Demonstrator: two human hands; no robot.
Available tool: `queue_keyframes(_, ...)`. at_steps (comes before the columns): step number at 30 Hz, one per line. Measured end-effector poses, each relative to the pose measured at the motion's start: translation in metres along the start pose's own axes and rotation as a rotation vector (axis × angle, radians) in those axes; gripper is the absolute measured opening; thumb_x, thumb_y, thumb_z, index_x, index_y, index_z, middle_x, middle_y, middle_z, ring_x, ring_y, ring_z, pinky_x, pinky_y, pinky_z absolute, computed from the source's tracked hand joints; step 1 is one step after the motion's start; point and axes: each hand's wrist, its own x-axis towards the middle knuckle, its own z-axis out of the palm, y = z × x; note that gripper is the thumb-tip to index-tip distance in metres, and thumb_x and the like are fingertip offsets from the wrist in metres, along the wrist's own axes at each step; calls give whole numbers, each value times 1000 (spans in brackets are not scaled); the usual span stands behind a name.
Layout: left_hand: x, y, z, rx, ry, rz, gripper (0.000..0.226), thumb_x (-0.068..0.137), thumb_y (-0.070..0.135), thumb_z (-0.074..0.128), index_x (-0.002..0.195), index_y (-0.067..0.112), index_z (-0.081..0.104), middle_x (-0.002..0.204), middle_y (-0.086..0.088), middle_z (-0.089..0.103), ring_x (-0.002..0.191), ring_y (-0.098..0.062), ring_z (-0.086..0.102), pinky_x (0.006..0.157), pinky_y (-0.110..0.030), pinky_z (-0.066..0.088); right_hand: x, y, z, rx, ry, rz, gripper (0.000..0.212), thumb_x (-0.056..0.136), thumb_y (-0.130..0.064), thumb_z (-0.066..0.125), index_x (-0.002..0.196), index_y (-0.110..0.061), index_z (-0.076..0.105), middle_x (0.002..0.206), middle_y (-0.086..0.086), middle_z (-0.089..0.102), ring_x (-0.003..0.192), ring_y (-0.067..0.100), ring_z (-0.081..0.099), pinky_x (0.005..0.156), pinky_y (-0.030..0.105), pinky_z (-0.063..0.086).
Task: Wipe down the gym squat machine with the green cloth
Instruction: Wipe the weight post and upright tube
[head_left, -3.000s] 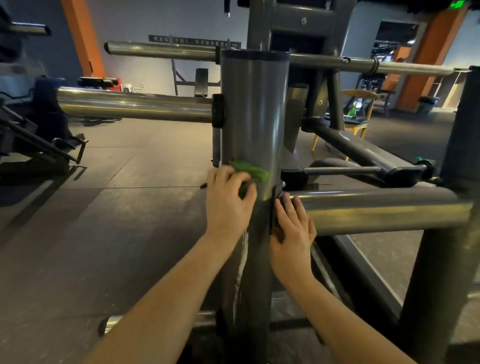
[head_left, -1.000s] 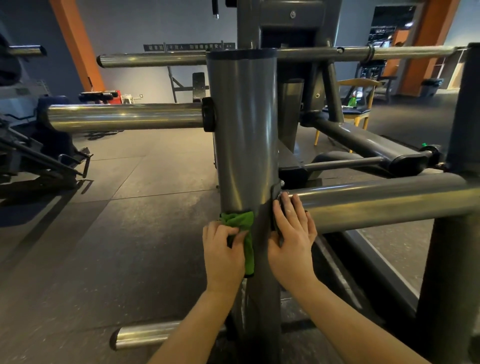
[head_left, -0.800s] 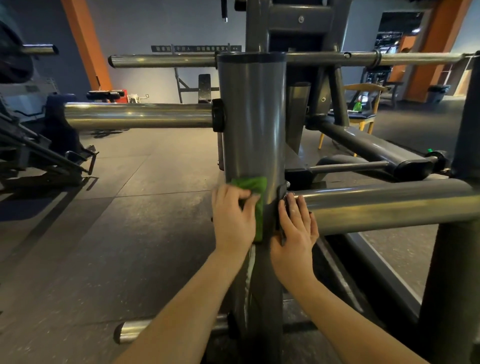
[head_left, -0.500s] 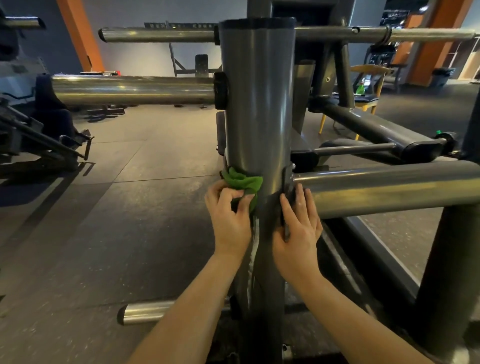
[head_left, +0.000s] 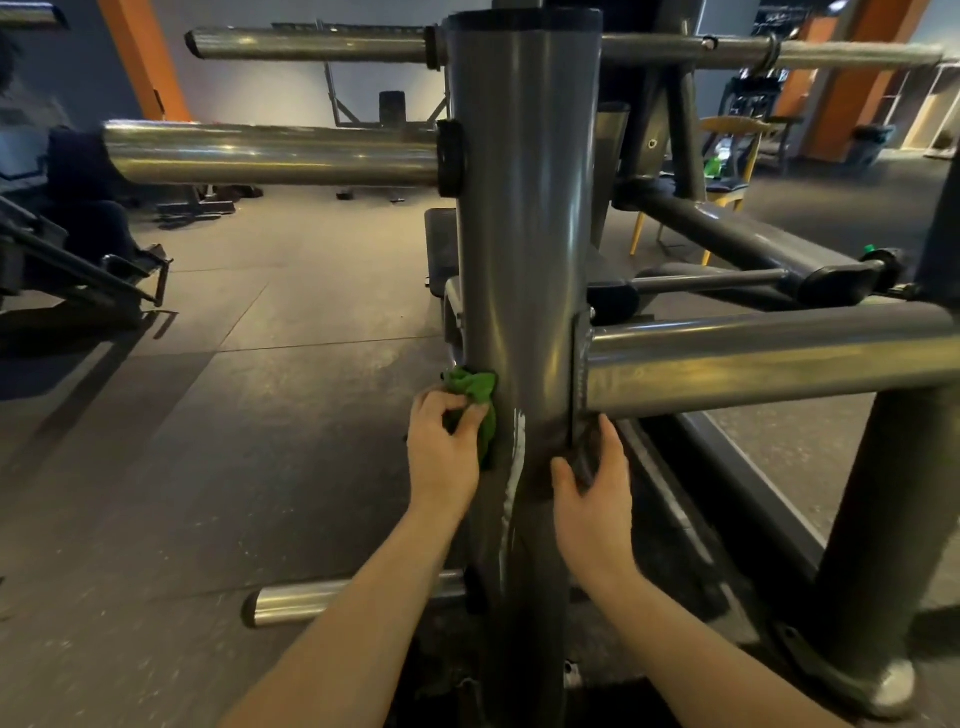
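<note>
The squat machine's grey upright post (head_left: 522, 208) fills the middle of the view. My left hand (head_left: 441, 452) is shut on the bunched green cloth (head_left: 475, 397) and presses it against the post's left side, below the lower chrome peg. My right hand (head_left: 592, 499) rests on the post's right side just under the welded horizontal crossbar (head_left: 753, 364), thumb and fingers wrapped partly around the tube.
Chrome weight pegs (head_left: 270, 153) stick out left from the post, with a short one (head_left: 332, 597) near the floor. A second grey upright (head_left: 893, 519) stands at right. Another machine (head_left: 67, 260) sits at far left, a yellow chair (head_left: 727, 150) behind.
My left hand moved the cloth up and down the post and now holds it lower on the left side. My right hand slid a little down below the crossbar joint.
</note>
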Motion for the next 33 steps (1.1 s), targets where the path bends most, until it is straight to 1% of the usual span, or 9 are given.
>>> queue_keyframes(4, -12, -15, -1, 27, -53, -26, 20, 96, 10, 65, 83, 22, 54, 105, 8, 53, 93, -7, 58, 82, -14, 46, -2, -2, 2, 130, -43, 75, 78, 97, -18, 66, 159, -35, 21, 154, -14, 45, 141, 4, 42, 117, 43, 39)
queue_keyframes(7, -45, -39, 1, 11, -57, -113, 17, 96, 9, 65, 83, 18, 58, 113, 15, 53, 100, -2, 59, 87, -16, 49, -1, -2, 2, 70, -13, 92, 65, 97, -20, 67, 153, -28, 36, 145, -11, 54, 132, 3, 49, 114, 40, 43)
queue_keyframes(12, -74, -63, -6, 3, -123, -373, 17, 95, 12, 68, 81, 20, 62, 103, 15, 58, 91, 0, 62, 97, -39, 54, 4, 2, 0, -44, -63, 64, 57, 97, -28, 65, 150, -31, 44, 134, -15, 62, 122, 2, 57, 105, 34, 49)
queue_keyframes(14, -59, -43, -7, -14, -96, -280, 18, 93, 11, 70, 82, 22, 60, 102, 8, 59, 90, -5, 63, 92, -39, 56, 6, 2, -2, -68, -80, 82, 61, 97, -30, 65, 153, -29, 41, 131, -13, 64, 115, 3, 61, 103, 36, 52)
queue_keyframes(18, -6, 19, 4, 67, -10, 97, 17, 89, 20, 75, 100, 24, 62, 110, 6, 56, 103, -6, 55, 89, -14, 45, 12, -2, -6, -75, -94, 98, 59, 98, -30, 64, 153, -24, 43, 118, -8, 70, 99, 3, 66, 89, 29, 57)
queue_keyframes(21, 8, 28, 15, 151, 31, 299, 24, 89, 21, 75, 109, 16, 64, 115, 3, 52, 110, -19, 51, 95, -23, 45, 15, -5, -11, -29, -95, 119, 58, 100, -29, 61, 154, -22, 40, 138, -6, 62, 117, 3, 58, 93, 22, 47)
queue_keyframes(23, 1, 14, 15, 185, 50, 394, 21, 90, 21, 72, 108, 14, 64, 114, 6, 49, 107, -23, 52, 93, -29, 47, 14, -4, -11, -6, -95, 116, 58, 101, -27, 60, 155, -21, 39, 134, -7, 64, 113, -1, 57, 96, 22, 47)
queue_keyframes(27, -45, -30, 16, 216, -43, 347, 24, 89, 13, 71, 105, 27, 61, 109, 20, 44, 104, -21, 54, 89, -41, 54, 9, 3, -8, -11, -117, 104, 56, 101, -21, 59, 153, -26, 42, 91, -26, 66, 87, -13, 63, 78, 13, 49)
queue_keyframes(33, -66, -41, 18, 215, -54, 197, 19, 88, 8, 75, 100, 19, 66, 107, 15, 50, 102, -11, 56, 87, -42, 56, 8, 3, -9, 12, -116, 137, 58, 101, -17, 58, 155, -24, 39, 84, -27, 60, 83, -22, 58, 66, 5, 46)
